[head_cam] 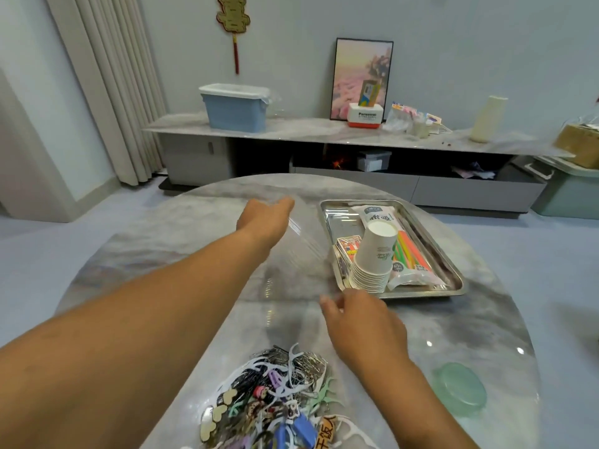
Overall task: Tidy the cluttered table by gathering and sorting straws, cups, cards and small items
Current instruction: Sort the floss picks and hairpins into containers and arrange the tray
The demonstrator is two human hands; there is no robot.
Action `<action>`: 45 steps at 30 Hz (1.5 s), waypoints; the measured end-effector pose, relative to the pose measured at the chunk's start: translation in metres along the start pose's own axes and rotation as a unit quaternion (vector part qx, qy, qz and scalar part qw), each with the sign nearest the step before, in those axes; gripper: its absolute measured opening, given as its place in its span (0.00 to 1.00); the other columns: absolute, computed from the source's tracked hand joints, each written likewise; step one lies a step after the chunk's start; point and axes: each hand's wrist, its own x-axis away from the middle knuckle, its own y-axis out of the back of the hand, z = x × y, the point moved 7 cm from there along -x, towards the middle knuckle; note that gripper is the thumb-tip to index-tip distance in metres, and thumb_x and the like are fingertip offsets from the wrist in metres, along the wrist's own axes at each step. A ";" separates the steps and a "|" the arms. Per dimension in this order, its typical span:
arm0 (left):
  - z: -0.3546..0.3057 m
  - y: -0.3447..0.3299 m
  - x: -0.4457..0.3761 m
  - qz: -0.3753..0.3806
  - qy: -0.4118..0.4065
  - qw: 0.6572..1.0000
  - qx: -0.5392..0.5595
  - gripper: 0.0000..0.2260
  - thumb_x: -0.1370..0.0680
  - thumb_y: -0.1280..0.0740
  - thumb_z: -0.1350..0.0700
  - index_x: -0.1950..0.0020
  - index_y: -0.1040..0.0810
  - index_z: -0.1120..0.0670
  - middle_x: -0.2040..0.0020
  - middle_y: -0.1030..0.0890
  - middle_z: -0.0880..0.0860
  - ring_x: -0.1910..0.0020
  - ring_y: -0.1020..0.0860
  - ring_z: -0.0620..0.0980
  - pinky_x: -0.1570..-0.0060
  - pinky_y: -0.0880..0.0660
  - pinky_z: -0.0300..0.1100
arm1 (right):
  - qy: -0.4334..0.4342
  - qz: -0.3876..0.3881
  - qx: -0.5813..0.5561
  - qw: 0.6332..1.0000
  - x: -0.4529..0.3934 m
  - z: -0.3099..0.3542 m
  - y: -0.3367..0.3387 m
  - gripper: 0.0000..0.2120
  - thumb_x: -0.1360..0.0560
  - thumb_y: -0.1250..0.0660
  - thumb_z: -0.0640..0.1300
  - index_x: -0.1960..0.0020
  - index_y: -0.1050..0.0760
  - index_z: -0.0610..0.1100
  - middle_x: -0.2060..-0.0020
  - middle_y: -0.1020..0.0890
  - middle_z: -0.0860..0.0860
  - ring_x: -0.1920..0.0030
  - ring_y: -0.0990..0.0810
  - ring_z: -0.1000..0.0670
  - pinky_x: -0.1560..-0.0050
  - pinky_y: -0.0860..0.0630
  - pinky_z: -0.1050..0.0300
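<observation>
Jumbled colourful small items (275,406) heap nearest; both hands (363,325) hover loose, holding nothing.

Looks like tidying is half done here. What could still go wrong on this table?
The stack of paper cups leans in the metal tray; a nudge from the right hand beside it might topple it. The pile of small items lies at the near table edge, so a passing forearm could sweep pieces off.

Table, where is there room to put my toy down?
The table is bare on its left side, beside the left hand, and in the middle between the metal tray and the pile of small items. The tray is crowded with paper cups and straws.
</observation>
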 end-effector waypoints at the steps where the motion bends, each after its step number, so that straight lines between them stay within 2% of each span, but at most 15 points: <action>1: 0.004 0.004 0.008 -0.004 0.016 0.998 0.066 0.25 0.26 0.36 0.37 0.38 0.23 0.54 0.43 0.18 0.54 0.48 0.20 0.57 0.48 0.21 0.50 | -0.005 0.002 -0.097 0.995 0.001 0.008 0.001 0.25 0.20 0.46 0.66 0.61 0.24 0.49 0.61 0.19 0.53 0.57 0.20 0.48 0.54 0.25 0.51; 5: 0.033 -0.006 0.044 0.046 0.086 0.948 0.304 0.21 0.22 0.41 0.42 0.43 0.18 0.55 0.50 0.14 0.56 0.54 0.16 0.58 0.52 0.18 0.52 | -0.023 -0.003 -0.360 0.933 -0.002 0.033 0.005 0.34 0.25 0.44 0.74 0.55 0.20 0.44 0.60 0.18 0.54 0.56 0.20 0.53 0.50 0.24 0.49; 8: 0.053 -0.007 0.066 0.078 0.124 0.877 0.457 0.18 0.20 0.43 0.47 0.45 0.18 0.54 0.55 0.14 0.56 0.55 0.17 0.56 0.50 0.18 0.53 | -0.027 -0.033 -0.427 0.903 0.001 0.041 0.014 0.26 0.30 0.33 0.73 0.49 0.25 0.50 0.52 0.18 0.54 0.55 0.18 0.53 0.49 0.20 0.49; 10: 0.065 -0.004 0.077 0.107 0.116 0.864 0.479 0.19 0.18 0.43 0.43 0.39 0.19 0.52 0.52 0.13 0.54 0.53 0.16 0.53 0.53 0.19 0.48 | -0.062 -0.005 -0.486 0.872 0.002 0.044 0.015 0.31 0.33 0.29 0.72 0.44 0.31 0.49 0.51 0.21 0.52 0.56 0.17 0.50 0.54 0.17 0.49; 12: 0.077 -0.004 0.087 0.155 0.097 0.869 0.460 0.21 0.17 0.38 0.42 0.27 0.28 0.50 0.40 0.16 0.54 0.41 0.18 0.54 0.40 0.23 0.51 | -0.085 0.035 -0.528 0.845 0.001 0.052 0.015 0.40 0.36 0.26 0.72 0.34 0.36 0.53 0.48 0.24 0.52 0.54 0.17 0.48 0.60 0.15 0.51; 16: 0.091 0.000 0.099 0.199 0.084 0.862 0.459 0.48 0.30 0.22 0.57 0.20 0.48 0.38 0.27 0.27 0.58 0.29 0.27 0.61 0.30 0.30 0.56 | -0.089 0.091 -0.512 0.849 -0.008 0.061 0.014 0.56 0.38 0.20 0.66 0.21 0.51 0.61 0.35 0.30 0.49 0.44 0.21 0.42 0.57 0.16 0.50; 19: 0.089 0.000 0.103 0.249 0.076 0.842 0.472 0.52 0.33 0.20 0.63 0.19 0.47 0.39 0.28 0.24 0.58 0.30 0.26 0.60 0.29 0.31 0.58 | -0.108 0.119 -0.501 0.850 -0.020 0.049 0.010 0.52 0.39 0.18 0.62 0.24 0.42 0.54 0.38 0.25 0.46 0.48 0.23 0.45 0.61 0.24 0.54; 23: 0.097 0.012 0.106 0.297 0.050 0.899 0.320 0.50 0.33 0.19 0.59 0.20 0.45 0.41 0.31 0.22 0.53 0.31 0.26 0.51 0.23 0.44 0.58 | -0.055 0.125 -0.480 0.867 -0.034 0.033 0.012 0.46 0.45 0.14 0.56 0.33 0.31 0.53 0.40 0.22 0.48 0.46 0.24 0.48 0.52 0.25 0.54; 26: 0.118 0.037 0.089 0.229 0.079 0.957 0.158 0.37 0.25 0.25 0.60 0.20 0.39 0.52 0.26 0.28 0.57 0.31 0.26 0.53 0.26 0.33 0.54 | 0.021 0.063 -0.409 0.910 -0.045 0.023 0.019 0.57 0.42 0.13 0.48 0.21 0.42 0.46 0.33 0.24 0.46 0.36 0.23 0.44 0.39 0.24 0.49; 30: 0.147 0.076 0.074 0.081 0.088 0.991 0.067 0.22 0.18 0.36 0.65 0.25 0.33 0.55 0.43 0.21 0.58 0.47 0.19 0.54 0.42 0.20 0.51 | 0.099 0.054 -0.302 0.947 -0.055 0.020 0.012 0.53 0.41 0.14 0.47 0.24 0.40 0.44 0.34 0.27 0.50 0.33 0.28 0.48 0.39 0.30 0.58; 32: 0.151 0.084 0.076 0.064 0.039 0.997 -0.004 0.23 0.19 0.36 0.65 0.25 0.33 0.52 0.36 0.23 0.58 0.44 0.20 0.56 0.42 0.21 0.54 | 0.122 0.087 -0.263 0.953 -0.058 0.023 0.000 0.53 0.40 0.14 0.47 0.24 0.41 0.45 0.32 0.28 0.52 0.33 0.29 0.48 0.41 0.28 0.60; 35: 0.146 0.080 0.082 0.092 -0.013 0.995 -0.028 0.32 0.20 0.34 0.64 0.20 0.40 0.46 0.28 0.30 0.54 0.44 0.23 0.47 0.52 0.22 0.42 | 0.128 0.131 -0.242 0.953 -0.060 0.025 -0.018 0.53 0.39 0.14 0.46 0.23 0.42 0.46 0.30 0.28 0.53 0.32 0.28 0.47 0.36 0.27 0.55; 38: 0.141 0.070 0.087 0.136 -0.023 0.990 -0.019 0.36 0.21 0.30 0.62 0.19 0.43 0.42 0.25 0.33 0.54 0.35 0.25 0.52 0.38 0.23 0.49 | 0.116 0.160 -0.254 0.947 -0.059 0.024 -0.028 0.55 0.38 0.15 0.42 0.21 0.44 0.48 0.28 0.29 0.51 0.30 0.29 0.46 0.31 0.28 0.48; 41: 0.138 0.062 0.092 0.170 -0.022 0.985 -0.027 0.33 0.20 0.31 0.61 0.20 0.41 0.42 0.26 0.31 0.55 0.34 0.26 0.54 0.39 0.23 0.49 | 0.104 0.170 -0.255 0.946 -0.056 0.024 -0.025 0.56 0.36 0.16 0.39 0.19 0.47 0.49 0.27 0.30 0.48 0.30 0.28 0.43 0.30 0.28 0.42; 45: 0.128 0.069 0.096 0.116 -0.047 0.990 -0.058 0.30 0.21 0.30 0.62 0.22 0.37 0.45 0.29 0.29 0.55 0.42 0.25 0.51 0.53 0.24 0.42 | 0.098 0.119 -0.131 0.979 -0.046 0.022 -0.002 0.50 0.33 0.18 0.40 0.20 0.43 0.47 0.33 0.26 0.46 0.39 0.22 0.43 0.46 0.21 0.52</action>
